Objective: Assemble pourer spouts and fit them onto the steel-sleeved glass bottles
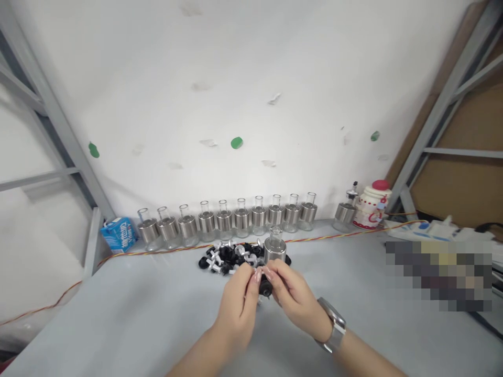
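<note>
Between my fingertips is a small black bottle stopper [266, 288] with a round end facing me. My left hand [238, 297] pinches it from one side and my right hand [295, 293] from the other; the fingers partly hide it. Just beyond my hands stands an upright glass bottle [275, 250] with a metal sleeve and an uncovered neck. Beside that bottle, a loose pile of black and silvery-white pourer parts [227, 255] lies on the grey table [157, 303].
Along the wall runs a row of several metal-sleeved glass bottles [223, 219] with bare necks. One bottle [345, 212] fitted with a pourer top stands farther right, beside a white and red jar [371, 207]. A blue carton [118, 235] is at left. A twisted wire [314, 237] crosses the table.
</note>
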Tool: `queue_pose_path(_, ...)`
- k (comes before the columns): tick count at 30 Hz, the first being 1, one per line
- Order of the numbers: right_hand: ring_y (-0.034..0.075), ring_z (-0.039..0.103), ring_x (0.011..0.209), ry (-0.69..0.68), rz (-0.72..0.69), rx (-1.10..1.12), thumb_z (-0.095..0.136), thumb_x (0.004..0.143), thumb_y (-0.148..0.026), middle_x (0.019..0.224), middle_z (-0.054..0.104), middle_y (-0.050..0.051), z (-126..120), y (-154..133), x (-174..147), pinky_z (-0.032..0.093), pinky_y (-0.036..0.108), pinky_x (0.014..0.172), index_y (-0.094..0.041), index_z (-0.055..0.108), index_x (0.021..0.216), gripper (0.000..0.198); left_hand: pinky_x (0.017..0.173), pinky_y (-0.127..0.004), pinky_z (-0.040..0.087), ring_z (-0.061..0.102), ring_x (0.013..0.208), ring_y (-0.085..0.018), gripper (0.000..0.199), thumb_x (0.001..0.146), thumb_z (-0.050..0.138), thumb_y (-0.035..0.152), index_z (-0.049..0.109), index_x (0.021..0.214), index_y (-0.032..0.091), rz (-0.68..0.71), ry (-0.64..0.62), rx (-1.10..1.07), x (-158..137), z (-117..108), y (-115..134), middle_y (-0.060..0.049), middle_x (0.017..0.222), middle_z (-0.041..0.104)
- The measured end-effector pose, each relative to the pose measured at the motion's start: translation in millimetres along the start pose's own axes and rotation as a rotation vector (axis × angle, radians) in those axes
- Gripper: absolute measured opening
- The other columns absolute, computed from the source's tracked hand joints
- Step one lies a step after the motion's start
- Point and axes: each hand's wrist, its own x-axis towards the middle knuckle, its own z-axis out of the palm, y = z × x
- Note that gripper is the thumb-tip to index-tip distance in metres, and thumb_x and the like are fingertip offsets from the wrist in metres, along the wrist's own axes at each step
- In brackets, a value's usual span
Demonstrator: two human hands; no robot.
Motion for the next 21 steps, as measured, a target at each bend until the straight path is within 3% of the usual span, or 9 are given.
queue_pose_path(3, 0.01, 0.037, 0.054, 0.011, -0.007, -0.041, 0.031, 0.089, -0.029, 0.061, 0.041, -0.002, 1, 1, 0, 0.034, 0.022, 0.052, -0.019, 0.043, 0.074, 0.022, 0.052, -0.023, 0.031, 0.034, 0.055, -0.01, 0.024, 0.089, 0.026, 0.03, 0.033, 0.068, 0.02, -0.068, -0.043, -0.063, 2, 1, 2, 0.003, 0.064, 0.035)
queue_pose_path(9, 0.012, 0.037, 0.054, 0.007, -0.024, -0.14, 0.027, 0.09, -0.028, 0.063, 0.04, -0.002, 4, 7, 0, 0.033, 0.024, 0.053, -0.02, 0.039, 0.074, 0.021, 0.051, -0.022, 0.031, 0.034, 0.055, -0.01, 0.024, 0.088, 0.028, 0.031, 0.034, 0.067, 0.02, -0.052, -0.021, -0.011, 3, 2, -3, 0.003, 0.064, 0.037)
queue_pose_path(13, 0.011, 0.041, 0.057, 0.021, -0.003, -0.018, 0.028, 0.09, -0.03, 0.066, 0.042, -0.001, 7, 4, 0, 0.036, 0.024, 0.055, -0.019, 0.041, 0.076, 0.021, 0.052, -0.023, 0.031, 0.035, 0.054, -0.011, 0.025, 0.088, 0.028, 0.032, 0.035, 0.067, 0.02, -0.072, 0.051, -0.031, 1, 4, -2, 0.003, 0.062, 0.036)
queue_pose_path(18, 0.012, 0.05, 0.068, 0.009, -0.042, 0.213, 0.031, 0.09, -0.027, 0.076, 0.048, 0.002, 8, -6, -2, 0.042, 0.025, 0.063, -0.02, 0.043, 0.089, 0.014, 0.052, -0.023, 0.031, 0.038, 0.055, -0.011, 0.024, 0.089, 0.025, 0.03, 0.038, 0.072, 0.02, 0.083, 0.173, -0.064, 2, -1, 2, 0.003, 0.063, 0.038)
queue_pose_path(21, 0.012, 0.05, 0.071, 0.029, -0.076, 0.132, 0.033, 0.089, -0.023, 0.078, 0.05, 0.002, 4, -7, 0, 0.042, 0.024, 0.067, -0.02, 0.046, 0.089, 0.013, 0.055, -0.024, 0.032, 0.039, 0.057, -0.011, 0.022, 0.089, 0.026, 0.028, 0.038, 0.073, 0.02, 0.137, 0.104, 0.023, 4, -8, 2, 0.002, 0.065, 0.039)
